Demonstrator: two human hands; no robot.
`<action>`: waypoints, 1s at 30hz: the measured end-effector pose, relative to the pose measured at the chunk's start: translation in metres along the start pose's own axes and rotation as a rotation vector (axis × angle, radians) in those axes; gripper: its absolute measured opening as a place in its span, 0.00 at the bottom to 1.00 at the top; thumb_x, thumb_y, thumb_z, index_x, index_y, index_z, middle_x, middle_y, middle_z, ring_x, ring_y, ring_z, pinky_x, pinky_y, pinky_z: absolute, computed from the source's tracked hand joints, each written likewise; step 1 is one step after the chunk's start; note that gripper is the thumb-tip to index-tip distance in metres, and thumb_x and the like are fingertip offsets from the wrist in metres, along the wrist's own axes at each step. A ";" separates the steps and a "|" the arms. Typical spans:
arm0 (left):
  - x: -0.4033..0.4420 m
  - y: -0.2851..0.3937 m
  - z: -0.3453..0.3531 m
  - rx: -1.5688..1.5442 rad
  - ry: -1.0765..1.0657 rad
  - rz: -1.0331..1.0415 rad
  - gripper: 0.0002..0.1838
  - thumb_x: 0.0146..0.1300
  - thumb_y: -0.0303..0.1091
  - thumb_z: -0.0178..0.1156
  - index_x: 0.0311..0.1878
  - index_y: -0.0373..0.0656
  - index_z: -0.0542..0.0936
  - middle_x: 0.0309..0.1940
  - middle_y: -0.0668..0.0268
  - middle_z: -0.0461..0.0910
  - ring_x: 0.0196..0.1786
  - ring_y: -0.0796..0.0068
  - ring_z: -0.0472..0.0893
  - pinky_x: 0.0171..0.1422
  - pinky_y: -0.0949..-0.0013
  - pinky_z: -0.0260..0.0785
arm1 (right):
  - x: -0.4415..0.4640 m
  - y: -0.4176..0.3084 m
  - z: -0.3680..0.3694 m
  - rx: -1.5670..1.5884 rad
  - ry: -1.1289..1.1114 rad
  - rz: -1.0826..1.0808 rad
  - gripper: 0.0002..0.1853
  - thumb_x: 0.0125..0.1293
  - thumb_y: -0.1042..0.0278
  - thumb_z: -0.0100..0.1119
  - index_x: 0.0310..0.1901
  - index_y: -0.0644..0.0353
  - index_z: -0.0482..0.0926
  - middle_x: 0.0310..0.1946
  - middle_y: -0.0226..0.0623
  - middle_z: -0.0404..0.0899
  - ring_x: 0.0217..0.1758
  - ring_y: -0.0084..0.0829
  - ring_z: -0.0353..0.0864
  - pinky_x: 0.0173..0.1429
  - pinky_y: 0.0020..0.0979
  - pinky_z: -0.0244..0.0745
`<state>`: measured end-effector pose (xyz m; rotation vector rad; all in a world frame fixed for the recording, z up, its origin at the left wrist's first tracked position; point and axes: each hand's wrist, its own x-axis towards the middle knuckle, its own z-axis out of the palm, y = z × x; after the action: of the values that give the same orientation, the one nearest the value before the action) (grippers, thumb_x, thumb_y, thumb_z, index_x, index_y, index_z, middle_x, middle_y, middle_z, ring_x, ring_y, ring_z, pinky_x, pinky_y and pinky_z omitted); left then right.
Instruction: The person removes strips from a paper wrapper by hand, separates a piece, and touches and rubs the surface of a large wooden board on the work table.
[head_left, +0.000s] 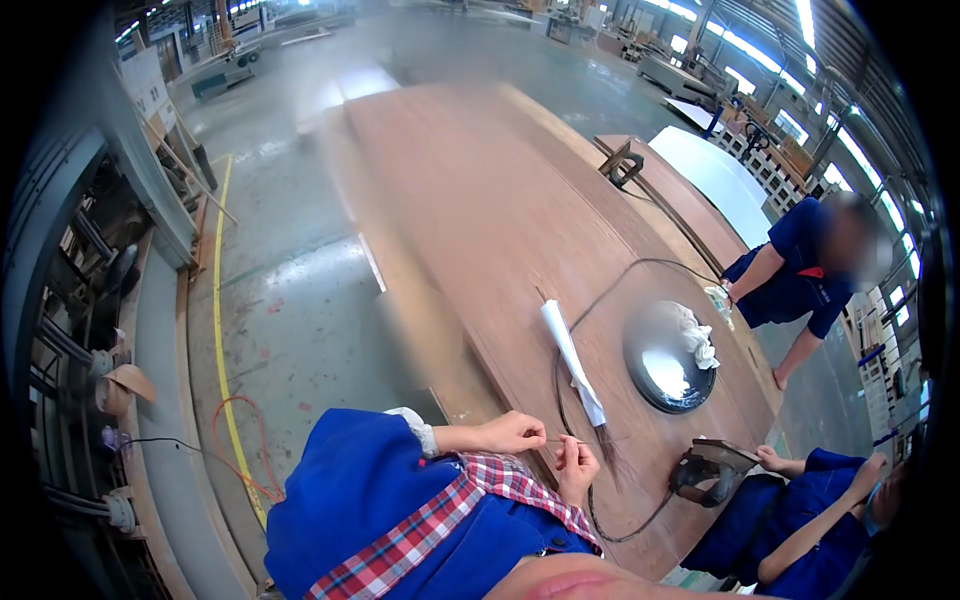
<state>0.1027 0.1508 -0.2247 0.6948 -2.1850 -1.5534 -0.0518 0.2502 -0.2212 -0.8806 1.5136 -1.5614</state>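
Left hand [512, 433] and right hand [576, 470] sit close together at lower middle of the frame, fingertips pinching a thin strand [558, 440] between them, too fine to identify. Just beyond, on the brown panel [450, 200], a white roll [571, 362] with dark bristly ends lies right of centre, a cord [660, 261] curves beside it, and a dark tool [705, 472] is at lower right near one co-worker [800, 515]; farther up come a basin [655, 385] with a white cloth [697, 338], another co-worker [800, 255] at right and a second tool [622, 165] at upper right
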 end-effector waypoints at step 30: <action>0.008 -0.014 0.016 0.105 0.062 0.149 0.11 0.58 0.36 0.57 0.38 0.38 0.78 0.29 0.59 0.79 0.32 0.68 0.79 0.36 0.68 0.70 | -0.006 0.003 -0.001 -0.004 -0.028 -0.004 0.07 0.63 0.69 0.56 0.34 0.64 0.78 0.21 0.28 0.75 0.17 0.13 0.66 0.21 0.15 0.59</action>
<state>0.0898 0.1538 -0.2431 0.5880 -2.2301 -1.3341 -0.0498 0.2557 -0.2239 -0.9048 1.4963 -1.5436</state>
